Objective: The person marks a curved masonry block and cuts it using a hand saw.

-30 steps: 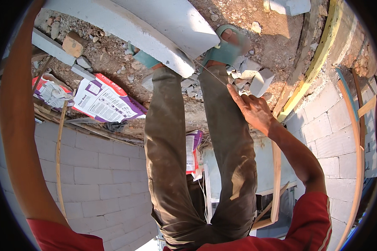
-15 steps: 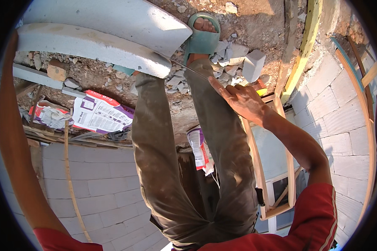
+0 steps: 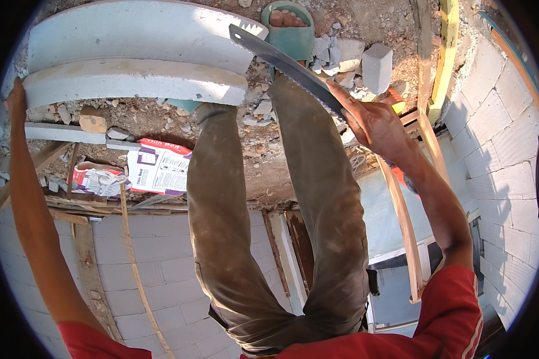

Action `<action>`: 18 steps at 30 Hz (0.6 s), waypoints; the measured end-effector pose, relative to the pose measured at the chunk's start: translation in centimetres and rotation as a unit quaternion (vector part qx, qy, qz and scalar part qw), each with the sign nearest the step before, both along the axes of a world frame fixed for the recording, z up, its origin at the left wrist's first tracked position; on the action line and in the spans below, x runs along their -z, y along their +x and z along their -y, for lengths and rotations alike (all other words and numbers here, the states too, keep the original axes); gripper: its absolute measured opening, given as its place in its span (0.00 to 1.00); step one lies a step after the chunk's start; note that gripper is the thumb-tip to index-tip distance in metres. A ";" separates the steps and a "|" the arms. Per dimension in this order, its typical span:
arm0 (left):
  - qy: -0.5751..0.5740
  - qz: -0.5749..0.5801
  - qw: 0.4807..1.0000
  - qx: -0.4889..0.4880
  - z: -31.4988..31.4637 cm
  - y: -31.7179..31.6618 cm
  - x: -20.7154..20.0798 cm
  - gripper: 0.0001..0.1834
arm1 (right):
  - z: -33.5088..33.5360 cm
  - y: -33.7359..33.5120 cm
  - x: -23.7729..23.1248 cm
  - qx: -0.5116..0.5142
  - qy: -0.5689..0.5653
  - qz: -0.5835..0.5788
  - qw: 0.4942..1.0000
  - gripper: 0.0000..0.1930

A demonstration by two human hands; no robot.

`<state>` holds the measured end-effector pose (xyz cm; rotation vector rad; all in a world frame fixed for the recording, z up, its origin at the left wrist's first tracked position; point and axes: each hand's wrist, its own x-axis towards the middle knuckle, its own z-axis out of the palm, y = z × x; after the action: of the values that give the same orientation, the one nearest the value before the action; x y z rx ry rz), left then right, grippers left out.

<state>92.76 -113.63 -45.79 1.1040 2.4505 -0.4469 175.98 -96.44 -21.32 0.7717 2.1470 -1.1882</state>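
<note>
My right hand (image 3: 377, 122) is closed round the grip of a hand saw (image 3: 293, 70), index finger stretched along the blade. The dark toothed blade points up and left, its tip over the right end of a flat white block; most of the handle is hidden by my hand. At the far left my left hand (image 3: 16, 100) holds the end of a long, pale lightweight concrete block (image 3: 138, 81). Behind that one lies the wider flat white block (image 3: 132, 36), its right edge jagged. The saw is apart from the nearer block's right end.
Broken block pieces (image 3: 377, 67) lie beside my sandalled foot (image 3: 290, 36). A printed paper bag (image 3: 159, 167) and wooden strips lie left of my legs. A wooden frame (image 3: 404, 221) stands at right by a block wall (image 3: 491, 137). A yellow beam (image 3: 444, 60) lies beyond.
The saw, seen thin at the nearer block's right end before, is now lifted away with its blade broadside. My right hand has moved right. My left hand stays at the block's left end.
</note>
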 end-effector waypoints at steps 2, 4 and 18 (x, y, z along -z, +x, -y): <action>-0.051 0.037 0.998 -0.032 -0.6 -0.9 0.2 0.36 | 1.0 0.3 -0.5 0.026 0.046 -0.048 0.997 0.40; -0.035 0.004 0.997 -0.076 -0.9 1.9 1.4 0.35 | 1.7 0.7 -1.1 0.023 0.042 -0.020 0.999 0.38; 0.043 0.092 0.979 -0.179 -0.1 3.3 -0.2 0.33 | 1.4 2.7 -1.5 0.144 -0.035 0.050 0.988 0.30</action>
<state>96.09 -113.53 -45.60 0.6772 2.4479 -0.1223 178.73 -97.86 -19.84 1.1137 1.9463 -1.3310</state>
